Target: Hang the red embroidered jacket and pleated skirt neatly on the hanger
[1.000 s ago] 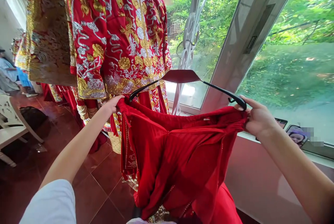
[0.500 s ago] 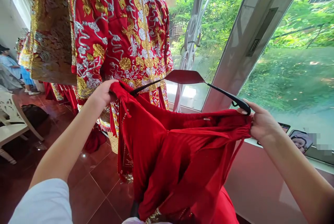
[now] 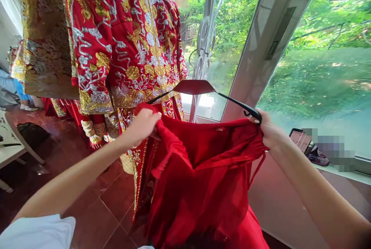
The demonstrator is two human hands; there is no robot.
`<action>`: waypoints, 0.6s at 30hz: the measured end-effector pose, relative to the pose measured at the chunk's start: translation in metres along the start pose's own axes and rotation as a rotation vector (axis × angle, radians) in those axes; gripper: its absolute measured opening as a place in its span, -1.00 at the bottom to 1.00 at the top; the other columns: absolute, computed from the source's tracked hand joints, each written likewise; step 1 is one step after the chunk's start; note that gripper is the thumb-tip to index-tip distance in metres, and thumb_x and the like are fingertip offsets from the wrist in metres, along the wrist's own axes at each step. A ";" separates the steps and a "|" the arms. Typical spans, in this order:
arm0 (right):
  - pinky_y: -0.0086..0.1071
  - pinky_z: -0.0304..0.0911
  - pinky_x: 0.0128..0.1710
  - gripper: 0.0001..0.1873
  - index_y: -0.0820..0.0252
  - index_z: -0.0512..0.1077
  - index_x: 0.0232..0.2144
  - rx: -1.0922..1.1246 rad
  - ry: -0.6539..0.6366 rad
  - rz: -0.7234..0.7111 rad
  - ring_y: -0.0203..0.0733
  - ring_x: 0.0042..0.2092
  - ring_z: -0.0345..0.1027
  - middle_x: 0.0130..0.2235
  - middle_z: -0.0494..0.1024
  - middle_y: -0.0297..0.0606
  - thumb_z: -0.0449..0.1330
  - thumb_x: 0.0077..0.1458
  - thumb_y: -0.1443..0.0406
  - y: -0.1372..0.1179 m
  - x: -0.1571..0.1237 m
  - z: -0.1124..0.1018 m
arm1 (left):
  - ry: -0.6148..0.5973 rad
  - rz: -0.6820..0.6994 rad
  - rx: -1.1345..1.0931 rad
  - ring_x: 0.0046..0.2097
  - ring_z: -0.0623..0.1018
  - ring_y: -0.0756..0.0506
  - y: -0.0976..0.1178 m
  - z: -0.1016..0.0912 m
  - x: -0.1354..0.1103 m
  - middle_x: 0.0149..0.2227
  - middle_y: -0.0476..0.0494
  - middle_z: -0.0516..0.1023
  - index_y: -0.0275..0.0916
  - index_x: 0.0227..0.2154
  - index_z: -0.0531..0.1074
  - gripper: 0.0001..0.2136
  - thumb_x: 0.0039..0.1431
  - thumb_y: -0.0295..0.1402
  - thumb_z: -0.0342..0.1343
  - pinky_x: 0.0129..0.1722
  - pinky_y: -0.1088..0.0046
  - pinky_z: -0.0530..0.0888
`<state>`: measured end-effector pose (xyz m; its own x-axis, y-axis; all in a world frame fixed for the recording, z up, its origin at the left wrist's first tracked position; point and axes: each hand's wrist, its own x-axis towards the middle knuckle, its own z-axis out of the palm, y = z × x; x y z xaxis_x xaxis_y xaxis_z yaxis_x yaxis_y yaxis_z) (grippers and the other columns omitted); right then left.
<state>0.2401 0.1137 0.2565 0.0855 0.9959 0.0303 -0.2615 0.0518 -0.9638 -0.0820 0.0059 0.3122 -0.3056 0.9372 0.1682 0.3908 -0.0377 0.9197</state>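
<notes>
A red skirt (image 3: 199, 191) with a gathered waistband hangs in front of me, its waist spread across a hanger (image 3: 194, 87) with a dark red middle and thin black arms. My left hand (image 3: 144, 124) is closed on the waistband near the hanger's left arm, whose end is hidden by cloth and fingers. At the other side my right hand (image 3: 271, 130) grips the hanger's black tip together with the waistband. A narrow red tie dangles below my right hand. Between the two hands the front of the waist sags into a V.
Behind the skirt hangs a red jacket (image 3: 127, 44) with gold and silver embroidery, beside a gold garment (image 3: 48, 36). Ornate white metalwork (image 3: 203, 48) stands before the windows. A phone (image 3: 300, 140) rests on the right sill. A white chair (image 3: 20, 140) is at left.
My left hand has moved rightward and slightly down along the waistband, so the skirt's left side is drawn inward and bunched. The right hand keeps its hold; the view has shifted a little.
</notes>
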 end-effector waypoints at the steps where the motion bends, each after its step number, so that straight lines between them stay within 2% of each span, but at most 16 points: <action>1: -0.55 0.08 -0.62 -0.61 0.15 0.06 -0.68 0.065 0.009 0.030 -0.45 -0.66 -0.02 -0.70 0.07 -0.47 0.08 0.07 0.18 0.001 0.001 0.001 | 0.012 0.087 0.119 -0.65 0.23 0.01 -0.008 0.008 0.001 -0.74 0.02 0.17 -0.21 -0.77 0.11 -0.60 0.13 -0.44 0.06 -0.54 0.43 0.25; 3: -0.55 0.08 -0.62 -0.60 0.15 0.08 -0.68 0.149 0.013 0.083 -0.44 -0.66 0.00 -0.70 0.10 -0.48 0.11 0.08 0.18 0.002 0.003 0.001 | 0.049 0.224 0.294 -0.61 0.24 -0.01 -0.017 0.020 0.008 -0.75 0.04 0.09 -0.20 -0.80 0.05 -0.55 0.07 -0.46 0.14 -0.45 0.42 0.26; 5: -0.55 0.09 -0.62 -0.57 0.15 0.08 -0.69 0.132 -0.010 0.086 -0.44 -0.66 0.02 -0.70 0.13 -0.48 0.15 0.07 0.14 0.003 0.005 0.000 | 0.117 0.293 0.353 -0.51 0.38 -0.11 -0.013 0.030 0.013 -0.74 0.03 0.08 -0.20 -0.80 0.09 -0.56 -0.01 -0.42 0.24 -0.32 0.38 0.31; 7: -0.57 0.09 -0.63 -0.58 0.16 0.11 -0.68 0.106 -0.014 0.071 -0.45 -0.66 0.04 -0.70 0.15 -0.49 0.15 0.08 0.14 0.004 0.007 -0.001 | 0.209 0.393 0.404 -0.36 0.48 -0.23 0.004 0.044 0.016 -0.70 -0.02 0.16 -0.21 -0.74 0.21 -0.64 0.01 -0.32 0.25 -0.20 0.29 0.34; 9: -0.58 0.10 -0.64 -0.58 0.16 0.14 -0.67 0.088 -0.004 0.077 -0.45 -0.67 0.06 -0.70 0.18 -0.49 0.12 0.13 0.12 0.004 0.009 -0.001 | 0.239 0.601 0.532 -0.23 0.50 -0.28 0.028 0.066 0.020 -0.55 -0.15 0.37 -0.25 -0.57 0.39 -0.75 0.13 -0.23 0.14 -0.10 0.21 0.34; 11: -0.56 0.10 -0.67 -0.54 0.15 0.14 -0.67 0.072 0.010 0.112 -0.41 -0.69 0.08 -0.73 0.20 -0.47 0.08 0.16 0.08 0.002 0.011 -0.002 | 0.187 0.867 0.684 -0.10 0.47 -0.27 0.051 0.093 0.030 -0.29 -0.27 0.51 -0.27 -0.32 0.48 -0.77 0.21 -0.21 0.03 0.00 0.18 0.29; 13: -0.53 0.11 -0.69 -0.50 0.13 0.12 -0.69 0.044 -0.008 0.146 -0.37 -0.70 0.10 -0.76 0.19 -0.45 0.06 0.16 0.01 -0.002 0.013 -0.005 | 0.137 1.073 0.777 0.02 0.41 -0.26 0.067 0.120 0.047 -0.14 -0.28 0.52 -0.26 -0.19 0.50 -0.72 0.25 -0.20 0.00 0.10 0.15 0.20; 16: -0.52 0.16 -0.70 -0.48 0.14 0.20 -0.67 -0.037 -0.067 0.129 -0.35 -0.69 0.17 -0.75 0.25 -0.44 0.14 0.04 -0.11 -0.011 0.013 -0.020 | 0.090 1.160 0.868 0.01 0.40 -0.28 0.073 0.147 0.071 -0.18 -0.31 0.55 -0.30 -0.26 0.55 -0.60 0.31 -0.15 -0.12 0.10 0.06 0.16; 18: -0.50 0.28 -0.62 -0.53 0.17 0.33 -0.60 -0.113 -0.194 0.109 -0.32 -0.60 0.33 -0.65 0.41 -0.40 0.30 -0.15 -0.09 -0.021 0.013 -0.036 | 0.079 1.158 0.888 -0.04 0.42 -0.29 0.072 0.152 0.080 -0.24 -0.34 0.57 -0.31 -0.33 0.58 -0.53 0.33 -0.12 -0.18 0.04 0.05 0.18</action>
<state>0.2816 0.1230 0.2671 -0.1262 0.9914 -0.0359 -0.1487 -0.0547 -0.9874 0.0543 0.1306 0.3383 0.5114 0.5097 0.6919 0.8327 -0.4928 -0.2525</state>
